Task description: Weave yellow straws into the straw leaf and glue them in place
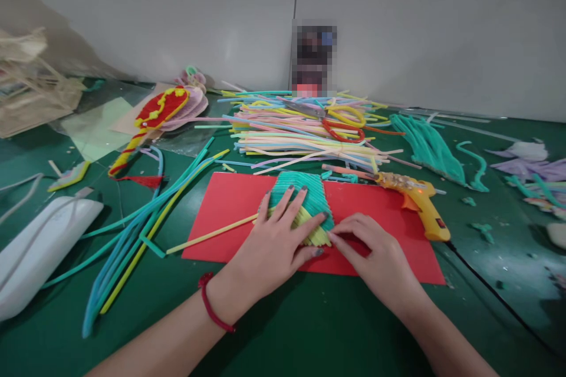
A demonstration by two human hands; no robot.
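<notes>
Here: Two Flat Hands on a Teal-and-Yellow Woven Piece

Presses the left hand (276, 241) palm-down, fingers spread wide and gripping nothing, over the lower half of the woven piece (305, 197). Sets the right hand (375, 253) open and flat as well, fingertips touching the piece's yellow edge at about five o'clock, nothing clasped. Keeps the woven piece lying near the far edge of the red sheet (230, 200), itself spread on the green table (309, 330).

Taking the woven piece as the dial's centre:
- At twelve o'clock, a pile of pastel strips (274, 141), with scissors (340, 121) on top.
- At three o'clock, a yellow glue gun (420, 203), partly on the sheet.
- At two o'clock, a teal bundle (427, 147).
- At eight o'clock, a single yellow strip (207, 235) touching the piece, and beyond it long blue and green strips (145, 224).
- At ten o'clock, a red-and-yellow ornament (159, 109).
</notes>
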